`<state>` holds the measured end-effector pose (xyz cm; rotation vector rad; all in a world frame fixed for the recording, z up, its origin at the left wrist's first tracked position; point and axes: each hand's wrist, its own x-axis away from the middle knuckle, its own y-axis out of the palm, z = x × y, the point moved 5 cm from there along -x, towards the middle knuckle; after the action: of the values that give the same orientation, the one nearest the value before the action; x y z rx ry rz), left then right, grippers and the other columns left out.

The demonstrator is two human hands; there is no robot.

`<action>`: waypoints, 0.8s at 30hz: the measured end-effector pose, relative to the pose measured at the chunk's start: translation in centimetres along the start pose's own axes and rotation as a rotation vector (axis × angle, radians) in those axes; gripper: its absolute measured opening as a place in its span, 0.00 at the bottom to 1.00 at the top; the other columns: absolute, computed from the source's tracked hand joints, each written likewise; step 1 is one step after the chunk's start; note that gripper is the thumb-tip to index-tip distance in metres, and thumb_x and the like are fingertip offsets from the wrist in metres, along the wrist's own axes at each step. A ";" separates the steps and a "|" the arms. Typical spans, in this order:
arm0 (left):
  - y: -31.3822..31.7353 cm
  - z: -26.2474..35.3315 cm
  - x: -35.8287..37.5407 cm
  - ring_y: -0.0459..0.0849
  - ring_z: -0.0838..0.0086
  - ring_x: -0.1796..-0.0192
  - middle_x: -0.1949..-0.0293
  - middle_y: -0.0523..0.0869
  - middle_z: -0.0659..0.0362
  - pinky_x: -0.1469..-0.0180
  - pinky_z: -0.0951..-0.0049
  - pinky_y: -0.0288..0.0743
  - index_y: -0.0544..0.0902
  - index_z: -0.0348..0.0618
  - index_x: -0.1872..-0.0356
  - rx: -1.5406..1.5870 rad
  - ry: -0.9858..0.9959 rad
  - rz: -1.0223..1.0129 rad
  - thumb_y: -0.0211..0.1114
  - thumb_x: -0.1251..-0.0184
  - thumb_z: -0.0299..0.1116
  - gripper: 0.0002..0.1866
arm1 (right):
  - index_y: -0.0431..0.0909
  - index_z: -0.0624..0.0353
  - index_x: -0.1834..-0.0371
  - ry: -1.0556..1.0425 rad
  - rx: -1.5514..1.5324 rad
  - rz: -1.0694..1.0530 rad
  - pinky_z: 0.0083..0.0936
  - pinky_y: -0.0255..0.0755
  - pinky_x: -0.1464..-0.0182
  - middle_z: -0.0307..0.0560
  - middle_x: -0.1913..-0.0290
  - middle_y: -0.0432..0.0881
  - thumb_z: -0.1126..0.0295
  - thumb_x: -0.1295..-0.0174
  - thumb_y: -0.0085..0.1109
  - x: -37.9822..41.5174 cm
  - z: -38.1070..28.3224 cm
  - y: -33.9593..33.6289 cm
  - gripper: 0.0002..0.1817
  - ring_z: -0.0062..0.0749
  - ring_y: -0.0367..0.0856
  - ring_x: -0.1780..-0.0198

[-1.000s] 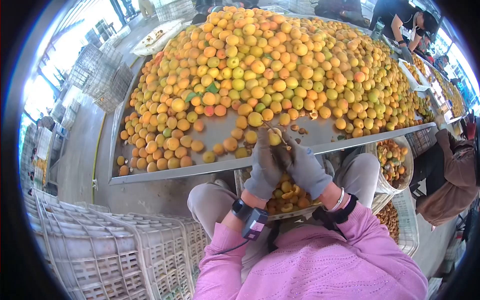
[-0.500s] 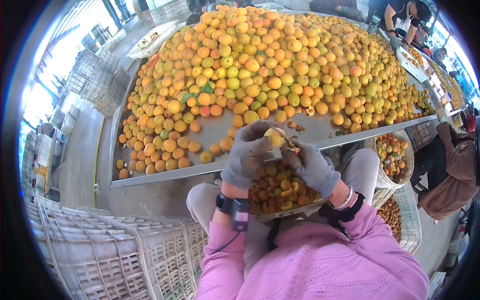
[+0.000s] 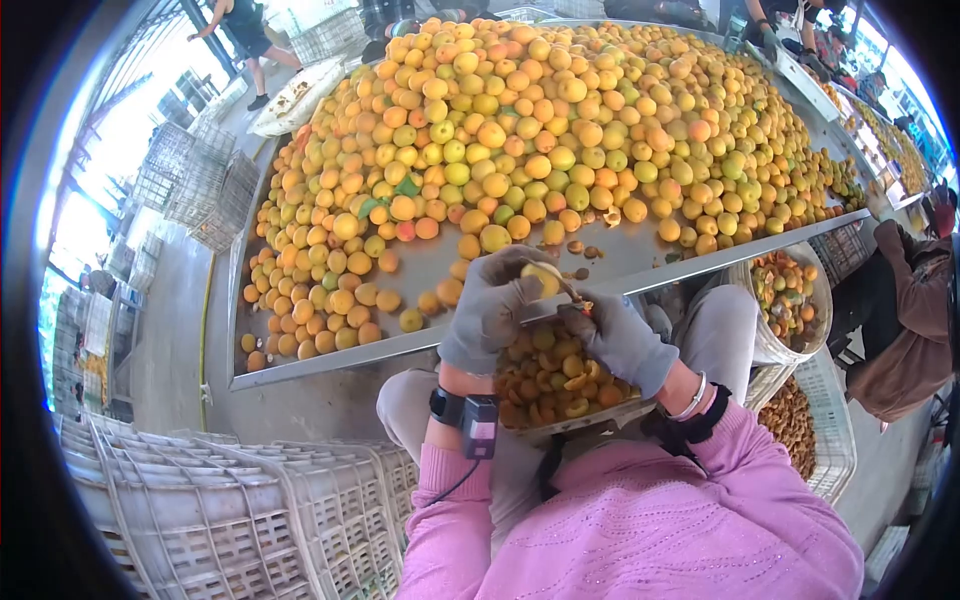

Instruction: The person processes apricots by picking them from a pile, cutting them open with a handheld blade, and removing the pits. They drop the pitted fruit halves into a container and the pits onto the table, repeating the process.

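Observation:
My left hand [image 3: 492,312], in a grey glove, holds a yellow-orange apricot [image 3: 543,278] between its fingers. Close beside it, my gloved right hand [image 3: 622,338] has its fingers pressed together on a small thin tool [image 3: 572,291] touching the fruit; the tool is mostly hidden. Below both hands, a container of halved apricots [image 3: 565,376] rests at my lap. Just beyond my hands a large heap of whole apricots [image 3: 500,130] lies on a metal table [image 3: 400,344], with a few brown pits or scraps near its front edge.
White plastic crates [image 3: 230,500] stand at the lower left, with more stacked at the far left. At right are a bucket of discarded fruit [image 3: 785,300] and a crate of pits [image 3: 790,425]. A co-worker in brown [image 3: 908,330] sits at far right; another person [image 3: 245,30] walks at upper left.
The view has shifted slightly. My hands remain together at the apricot, with the right fingers slightly lower. A person has come into view at the upper left.

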<state>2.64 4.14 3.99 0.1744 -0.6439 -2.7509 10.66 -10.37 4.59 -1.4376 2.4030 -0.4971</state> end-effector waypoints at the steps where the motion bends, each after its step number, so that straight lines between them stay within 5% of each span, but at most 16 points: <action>1: -0.6 0.4 -0.3 0.85 0.67 0.50 0.51 0.85 0.52 0.50 0.68 0.83 0.79 0.32 0.46 -0.006 -0.001 -0.003 0.74 0.40 0.39 0.26 | 0.77 0.66 0.49 0.000 0.039 -0.025 0.34 0.75 0.54 0.60 0.59 0.83 0.65 0.30 0.55 0.1 0.4 0.2 0.15 0.49 0.82 0.59; 4: -0.6 0.1 -0.6 0.85 0.68 0.50 0.51 0.85 0.52 0.51 0.70 0.83 0.80 0.32 0.46 -0.391 -0.057 -0.121 0.73 0.40 0.39 0.25 | 0.77 0.65 0.49 0.006 0.038 -0.048 0.34 0.74 0.52 0.59 0.58 0.83 0.64 0.29 0.55 0.2 1.4 0.3 0.16 0.48 0.81 0.57; 7: 1.2 -1.0 -0.1 0.86 0.68 0.53 0.54 0.85 0.53 0.54 0.71 0.83 0.79 0.34 0.47 -0.074 0.016 -0.032 0.72 0.38 0.42 0.25 | 0.77 0.65 0.47 -0.017 -0.164 -0.022 0.32 0.74 0.51 0.56 0.57 0.84 0.62 0.28 0.55 0.0 1.0 0.5 0.17 0.40 0.81 0.57; 9: 3.0 -2.5 0.1 0.84 0.73 0.56 0.59 0.86 0.57 0.50 0.69 0.81 0.80 0.35 0.50 0.428 0.144 0.007 0.68 0.32 0.41 0.19 | 0.77 0.65 0.46 -0.051 -0.326 0.004 0.32 0.74 0.50 0.54 0.56 0.84 0.61 0.28 0.54 -0.1 1.0 0.5 0.18 0.36 0.80 0.56; 13: 3.8 -3.8 0.2 0.84 0.71 0.55 0.59 0.85 0.56 0.48 0.65 0.80 0.80 0.35 0.50 0.469 0.145 0.151 0.67 0.31 0.45 0.22 | 0.75 0.66 0.43 -0.015 -0.353 0.011 0.28 0.74 0.49 0.48 0.52 0.84 0.61 0.27 0.55 -0.1 2.6 0.8 0.19 0.26 0.79 0.55; 19: 1.9 -0.8 -0.4 0.85 0.72 0.54 0.61 0.87 0.56 0.49 0.71 0.80 0.81 0.34 0.52 0.199 0.121 -0.022 0.72 0.37 0.40 0.21 | 0.74 0.65 0.41 -0.047 -0.233 -0.127 0.28 0.73 0.45 0.43 0.50 0.83 0.61 0.27 0.54 -0.4 1.4 -0.7 0.20 0.24 0.78 0.49; 21: 1.5 -0.7 -0.6 0.85 0.73 0.54 0.61 0.87 0.57 0.50 0.74 0.79 0.82 0.34 0.52 -0.146 -0.117 -0.087 0.75 0.42 0.37 0.21 | 0.74 0.64 0.40 -0.070 -0.238 -0.172 0.29 0.72 0.43 0.43 0.49 0.83 0.61 0.26 0.54 -0.1 1.8 -0.6 0.20 0.24 0.78 0.48; 24: 2.0 -1.5 -0.5 0.86 0.74 0.56 0.60 0.88 0.58 0.52 0.75 0.80 0.82 0.34 0.51 -0.035 -0.029 -0.016 0.75 0.42 0.35 0.21 | 0.74 0.62 0.39 -0.017 -0.510 -0.238 0.26 0.70 0.41 0.41 0.46 0.81 0.59 0.26 0.55 0.5 2.0 0.3 0.21 0.22 0.75 0.44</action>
<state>3.91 1.99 3.55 0.1324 -0.6041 -2.7824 11.04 -10.99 2.65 -1.9342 2.4650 0.0965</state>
